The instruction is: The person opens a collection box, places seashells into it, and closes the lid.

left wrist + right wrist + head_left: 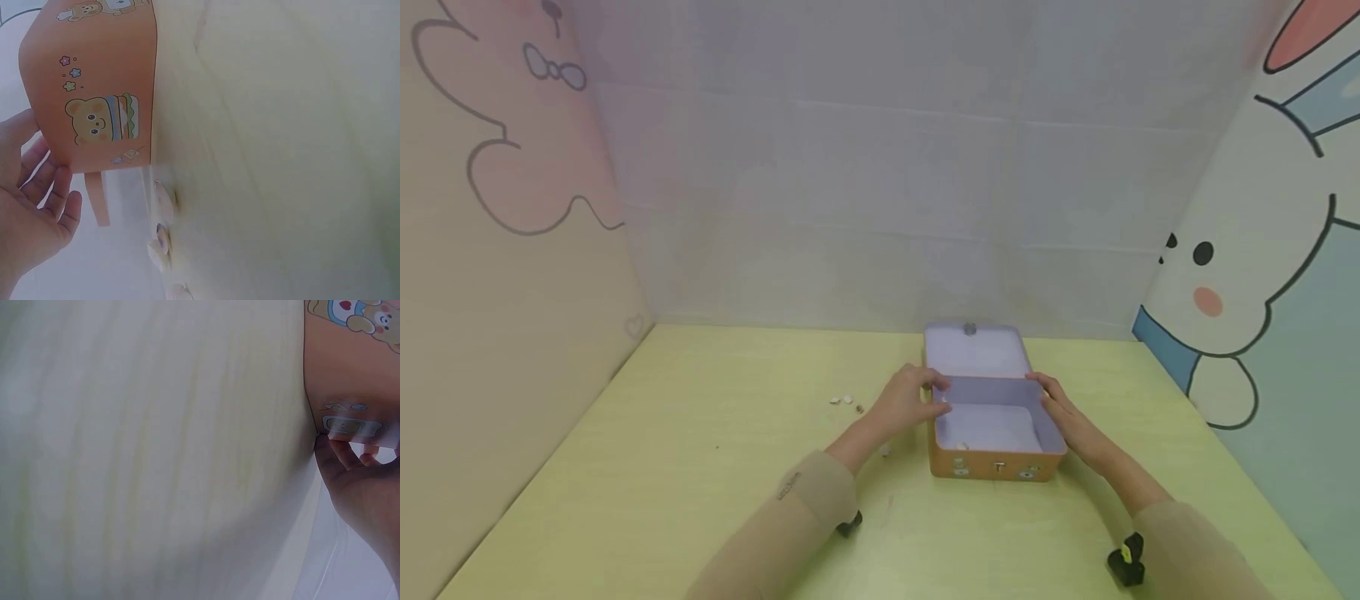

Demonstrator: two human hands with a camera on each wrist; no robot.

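An orange tin box [988,465] with a lilac inside stands on the table, its hinged lid [973,350] thrown back. Bear drawings cover its outside. My left hand [904,402] reaches over the left rim, thumb and forefinger apart; a tiny pale speck shows between them, too small to name. In the left wrist view, this hand's [31,194] fingertips are partly hidden behind the box wall. My right hand [1075,425] grips the right wall near the back, also seen in the right wrist view. A small pale shell [962,447] lies inside by the front wall.
Several small shells [847,399] lie on the pale yellow table [700,500] left of the box, and one more shell [885,450] sits near my left wrist. A white sheet [850,208] closes off the back; printed panels stand at both sides.
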